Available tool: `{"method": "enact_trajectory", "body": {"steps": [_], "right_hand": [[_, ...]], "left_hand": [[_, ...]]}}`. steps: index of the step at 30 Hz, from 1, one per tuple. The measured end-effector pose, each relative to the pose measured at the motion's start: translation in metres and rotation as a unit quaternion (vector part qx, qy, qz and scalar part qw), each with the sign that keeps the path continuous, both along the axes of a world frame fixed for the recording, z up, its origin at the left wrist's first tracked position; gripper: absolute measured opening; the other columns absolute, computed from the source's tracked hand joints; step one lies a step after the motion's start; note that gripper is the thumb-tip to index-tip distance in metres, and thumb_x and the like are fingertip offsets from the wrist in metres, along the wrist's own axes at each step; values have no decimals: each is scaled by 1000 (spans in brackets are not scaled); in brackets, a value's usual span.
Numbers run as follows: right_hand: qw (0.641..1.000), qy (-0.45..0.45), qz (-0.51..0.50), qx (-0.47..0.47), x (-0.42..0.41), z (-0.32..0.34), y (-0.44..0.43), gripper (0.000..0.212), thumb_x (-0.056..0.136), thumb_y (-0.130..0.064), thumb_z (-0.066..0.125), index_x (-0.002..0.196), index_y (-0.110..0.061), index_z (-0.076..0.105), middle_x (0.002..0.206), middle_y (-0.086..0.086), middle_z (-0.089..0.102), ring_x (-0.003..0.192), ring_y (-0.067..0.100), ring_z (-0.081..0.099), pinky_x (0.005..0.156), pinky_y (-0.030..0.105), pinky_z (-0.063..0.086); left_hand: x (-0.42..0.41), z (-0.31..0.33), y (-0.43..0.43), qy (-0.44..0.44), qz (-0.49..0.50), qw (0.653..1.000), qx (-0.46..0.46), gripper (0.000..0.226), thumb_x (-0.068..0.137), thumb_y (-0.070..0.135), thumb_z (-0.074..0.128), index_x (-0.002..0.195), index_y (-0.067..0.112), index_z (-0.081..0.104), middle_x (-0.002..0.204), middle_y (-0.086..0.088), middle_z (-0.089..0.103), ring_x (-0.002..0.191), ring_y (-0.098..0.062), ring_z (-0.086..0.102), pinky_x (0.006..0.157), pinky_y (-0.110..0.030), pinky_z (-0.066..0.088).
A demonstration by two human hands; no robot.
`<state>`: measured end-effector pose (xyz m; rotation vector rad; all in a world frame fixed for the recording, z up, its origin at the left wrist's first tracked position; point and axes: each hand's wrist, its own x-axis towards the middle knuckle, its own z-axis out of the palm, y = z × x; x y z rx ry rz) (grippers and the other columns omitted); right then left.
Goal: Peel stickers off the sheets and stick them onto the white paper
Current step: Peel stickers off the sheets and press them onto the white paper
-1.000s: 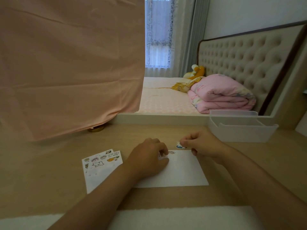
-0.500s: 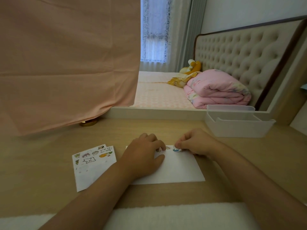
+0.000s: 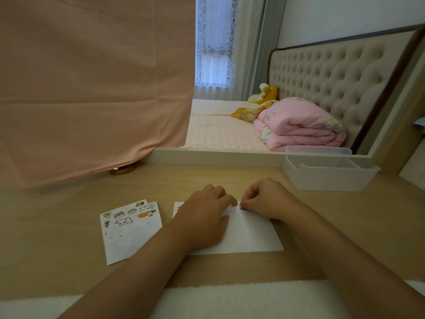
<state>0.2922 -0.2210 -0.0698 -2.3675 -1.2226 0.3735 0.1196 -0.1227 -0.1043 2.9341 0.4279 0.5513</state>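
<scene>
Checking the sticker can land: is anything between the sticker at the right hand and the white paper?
Nothing visible. The right hand holds the sticker at the white paper's far edge; the left hand rests beside.

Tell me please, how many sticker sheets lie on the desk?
2. Both lie stacked, slightly fanned, left of the white paper: one sticker sheet shows its far corner, the other sheet its right edge. More could be hidden under them.

— What's on the desk (image 3: 69, 215), counted?
— Two hands, left hand (image 3: 204, 217) and right hand (image 3: 264, 199); two sticker sheets (image 3: 131, 229); one white paper (image 3: 250, 233); one sticker (image 3: 242, 207); one clear bin (image 3: 331, 178).
— On the bed (image 3: 218, 132)?
— One folded quilt (image 3: 299, 125), one plush toy (image 3: 266, 93).
</scene>
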Motion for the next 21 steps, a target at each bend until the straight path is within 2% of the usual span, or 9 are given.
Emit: {"method": "enact_trajectory", "body": {"steps": [4, 7, 9, 13, 17, 21], "right_hand": [[999, -35, -22, 0, -2, 2, -3, 17, 75, -49, 80, 81, -35, 72, 84, -15, 67, 85, 6, 64, 82, 37, 58], [997, -58, -52, 3, -1, 1, -9, 39, 71, -59, 81, 98, -38, 62, 96, -14, 60, 90, 10, 61, 81, 35, 55], [997, -44, -55, 18, 2, 0, -14, 39, 72, -56, 81, 98, -35, 62, 98, -12, 61, 89, 10, 60, 81, 36, 55], [997, -44, -48, 29, 4, 3, -23, 27, 80, -40, 79, 100, -35, 62, 97, -12, 60, 88, 10, 59, 81, 34, 53], [991, -124, 11, 52, -5, 3, -33, 15, 92, -35, 64, 106, -39, 62, 95, -15, 62, 90, 8, 58, 80, 32, 51], [974, -187, 127, -13, -14, -3, -43, 30, 102, -38, 47, 125, -39, 65, 116, -12, 55, 97, 12, 56, 83, 30, 47]], "left_hand": [[3, 2, -5, 19, -25, 999, -4, 44, 97, 19, 45, 139, 30, 52, 129, 8, 52, 112, -14, 42, 90, -28, 36], [2, 4, -4, 26, -27, 999, -4, 49, 97, 18, 44, 143, 35, 49, 129, 9, 52, 110, -14, 42, 86, -27, 35], [3, 4, -5, 36, -28, 999, 7, 55, 97, 17, 44, 147, 39, 44, 129, 8, 50, 111, -14, 42, 87, -30, 36], [6, 3, -6, 54, -20, 998, 10, 56, 97, 16, 42, 148, 40, 43, 133, 6, 45, 115, -15, 39, 86, -28, 29], [9, 4, -8, 45, -8, 999, 5, 55, 94, 17, 42, 144, 40, 49, 130, 7, 47, 113, -15, 41, 87, -31, 35], [11, 1, -12, 32, 1, 999, 12, 62, 82, 30, 30, 141, 38, 50, 122, 7, 50, 108, -16, 42, 90, -36, 39]]}}
